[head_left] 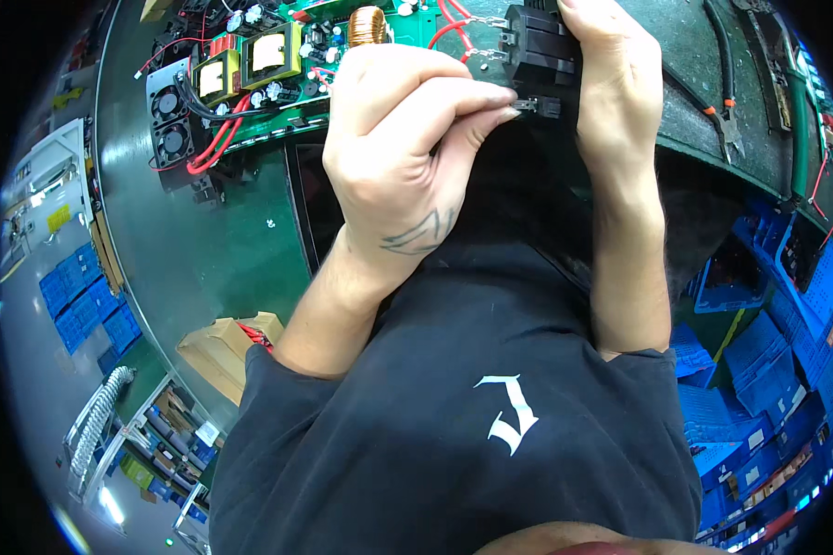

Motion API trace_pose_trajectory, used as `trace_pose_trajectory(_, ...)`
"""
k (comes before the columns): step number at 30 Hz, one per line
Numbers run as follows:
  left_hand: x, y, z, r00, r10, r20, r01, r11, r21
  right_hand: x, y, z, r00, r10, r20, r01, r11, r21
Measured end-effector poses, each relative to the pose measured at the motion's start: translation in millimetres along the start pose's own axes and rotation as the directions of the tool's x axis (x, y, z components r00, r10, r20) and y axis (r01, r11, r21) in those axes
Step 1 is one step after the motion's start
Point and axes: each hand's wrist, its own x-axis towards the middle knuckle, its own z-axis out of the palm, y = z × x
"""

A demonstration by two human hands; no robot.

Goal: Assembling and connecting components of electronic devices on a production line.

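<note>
My left hand point(398, 139) is closed, thumb and forefinger pinched at the metal tab of a small black connector point(548, 107). What lies between those fingertips is too small to make out. On the right, my right hand point(615, 79) grips a dark panel along its edge. A black socket block point(540, 44) sits on this panel, its metal terminals facing left. Red wires point(457, 30) run to the terminals from a green circuit board point(324, 55). The board carries yellow-framed transformers point(270, 53) and a copper coil point(367, 26), partly behind my left hand.
Two small fans point(169, 120) stand at the board's left end. Pliers point(724, 125) with dark handles lie on the bench at right. An open cardboard box point(220, 356) is by my left elbow. Blue crates point(759, 361) are stacked at right, below the bench edge.
</note>
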Motion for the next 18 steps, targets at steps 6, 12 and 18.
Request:
trace_pose_trajectory(6,-2,4,0,1.0,-0.007,-0.012,0.007,0.999,0.053,8,-49,23,0.916,0.356,-0.187,-0.377,0.598,-0.707)
trace_pose_trajectory(12,-1,2,-1,0.999,-0.039,0.019,0.04,0.999,-0.009,-3,0,-7,0.998,-0.052,0.023,0.054,0.996,-0.074)
trace_pose_trajectory(18,4,3,-10,0.995,-0.044,0.093,0.043,0.999,0.019,5,-47,18,0.964,0.265,-0.036,-0.194,0.599,-0.777)
